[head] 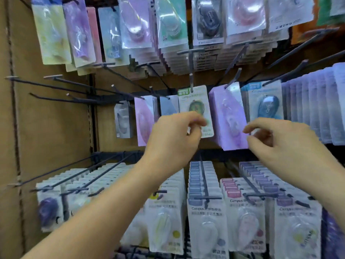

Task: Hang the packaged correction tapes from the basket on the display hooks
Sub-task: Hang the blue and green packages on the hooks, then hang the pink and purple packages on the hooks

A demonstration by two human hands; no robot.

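A green-topped correction tape pack point(196, 101) hangs at the tip of a middle-row display hook point(191, 79). My left hand point(173, 135) pinches its lower edge between thumb and fingers. My right hand point(280, 141) is raised beside a thick stack of purple packs point(228, 116) on the neighbouring hook, its fingers curled near the stack's lower right corner; whether it holds anything I cannot make out. The basket is out of view.
Packs fill the upper row point(168, 25) and the lower row point(205, 212). Several bare black hooks point(56, 85) jut out at the middle left. A cardboard side wall point(11, 128) closes the left. Lilac packs point(317, 105) crowd the right.
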